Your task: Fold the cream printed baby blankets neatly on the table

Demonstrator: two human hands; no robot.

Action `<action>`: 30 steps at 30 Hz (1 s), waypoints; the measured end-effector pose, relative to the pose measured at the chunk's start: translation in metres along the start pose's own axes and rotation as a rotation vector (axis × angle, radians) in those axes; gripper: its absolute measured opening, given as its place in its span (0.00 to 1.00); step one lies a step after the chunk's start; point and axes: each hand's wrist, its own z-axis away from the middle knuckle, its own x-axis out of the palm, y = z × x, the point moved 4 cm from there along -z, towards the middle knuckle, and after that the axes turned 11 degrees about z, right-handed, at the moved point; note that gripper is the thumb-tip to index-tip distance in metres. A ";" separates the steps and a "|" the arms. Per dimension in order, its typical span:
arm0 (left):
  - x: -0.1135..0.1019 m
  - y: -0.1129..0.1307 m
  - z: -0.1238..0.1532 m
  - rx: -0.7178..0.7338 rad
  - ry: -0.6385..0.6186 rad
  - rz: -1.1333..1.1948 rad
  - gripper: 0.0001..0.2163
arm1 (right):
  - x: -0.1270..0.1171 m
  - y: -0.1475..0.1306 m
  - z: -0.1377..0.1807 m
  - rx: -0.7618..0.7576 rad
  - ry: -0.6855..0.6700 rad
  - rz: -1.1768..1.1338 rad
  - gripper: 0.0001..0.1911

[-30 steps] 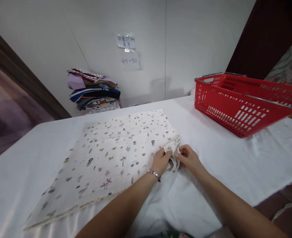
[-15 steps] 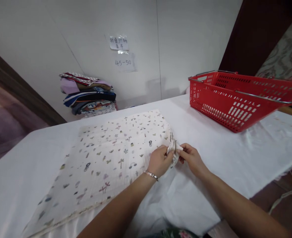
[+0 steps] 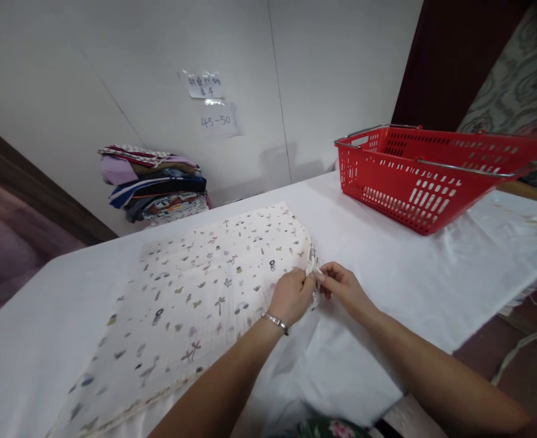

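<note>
A cream cloth (image 3: 214,292) printed with small palm trees, birds and rainbows lies spread over the white-covered table. Its right edge is gathered and lifted between my two hands. My left hand (image 3: 292,296), with a silver bracelet at the wrist, is closed on the bunched edge. Close against it, my right hand (image 3: 345,289) pinches the same gathered edge between thumb and fingers. The fingertips of both hands nearly meet, and the folds between them are partly hidden.
A red plastic basket (image 3: 387,188) with metal handles stands at the back right of the table (image 3: 360,353). Folded fabrics (image 3: 154,182) are stacked by the wall at the back left. Two paper notes (image 3: 221,120) are taped to the wall. A pale cord (image 3: 519,348) hangs at the lower right.
The gathered edge between my hands is bunched more tightly, and my right hand has moved slightly left, closer to my left hand. The whole view has shifted a little.
</note>
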 end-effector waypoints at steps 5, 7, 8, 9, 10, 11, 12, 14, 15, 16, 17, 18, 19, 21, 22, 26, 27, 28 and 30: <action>0.002 -0.009 -0.001 -0.098 -0.052 0.177 0.16 | 0.000 0.004 0.000 -0.052 0.040 0.106 0.16; 0.004 -0.016 -0.002 -0.209 -0.093 0.325 0.16 | 0.000 0.005 0.000 -0.087 0.054 0.178 0.16; 0.005 -0.018 -0.003 -0.243 -0.107 0.369 0.16 | 0.000 0.005 0.000 -0.102 0.058 0.210 0.16; 0.005 -0.020 -0.003 -0.256 -0.113 0.381 0.16 | 0.001 0.006 0.000 -0.113 0.062 0.239 0.15; 0.005 -0.020 -0.003 -0.247 -0.108 0.360 0.16 | 0.001 0.007 0.000 -0.120 0.067 0.265 0.14; 0.004 -0.020 -0.003 -0.221 -0.099 0.318 0.17 | 0.001 0.008 -0.001 -0.124 0.073 0.285 0.14; 0.003 -0.019 -0.004 -0.189 -0.090 0.264 0.17 | 0.001 0.009 -0.001 -0.126 0.077 0.298 0.13; 0.001 -0.016 -0.003 -0.132 -0.084 0.160 0.17 | 0.001 0.011 -0.002 -0.136 0.076 0.295 0.12; 0.000 -0.014 -0.003 -0.109 -0.085 0.119 0.17 | 0.002 0.011 -0.002 -0.143 0.070 0.275 0.12; -0.001 -0.011 -0.002 -0.086 -0.085 0.087 0.18 | 0.002 0.011 -0.002 -0.146 0.060 0.244 0.12; -0.002 -0.009 -0.001 -0.065 -0.082 0.060 0.17 | 0.003 0.011 -0.002 -0.143 0.045 0.204 0.12; -0.004 -0.007 -0.001 -0.046 -0.075 0.037 0.17 | 0.003 0.010 -0.003 -0.129 0.026 0.157 0.13; -0.006 -0.005 0.000 -0.033 -0.063 0.021 0.17 | 0.004 0.010 -0.003 -0.107 0.005 0.110 0.13; -0.012 -0.004 0.002 -0.024 -0.027 -0.007 0.17 | 0.006 0.008 -0.003 -0.050 -0.030 0.037 0.14; -0.016 -0.003 0.002 -0.022 -0.002 -0.027 0.18 | 0.006 0.006 -0.003 -0.026 -0.035 0.012 0.14; -0.037 0.002 0.005 0.068 0.114 -0.223 0.16 | 0.002 0.003 -0.002 0.009 -0.005 -0.063 0.13; -0.042 0.005 0.006 0.105 0.137 -0.301 0.15 | 0.000 0.003 -0.002 0.007 0.007 -0.088 0.13; -0.046 0.008 0.007 0.137 0.150 -0.379 0.14 | -0.001 0.004 -0.002 0.003 0.018 -0.115 0.12; -0.047 0.012 0.010 0.192 0.136 -0.506 0.12 | -0.003 0.005 -0.002 -0.008 0.035 -0.160 0.11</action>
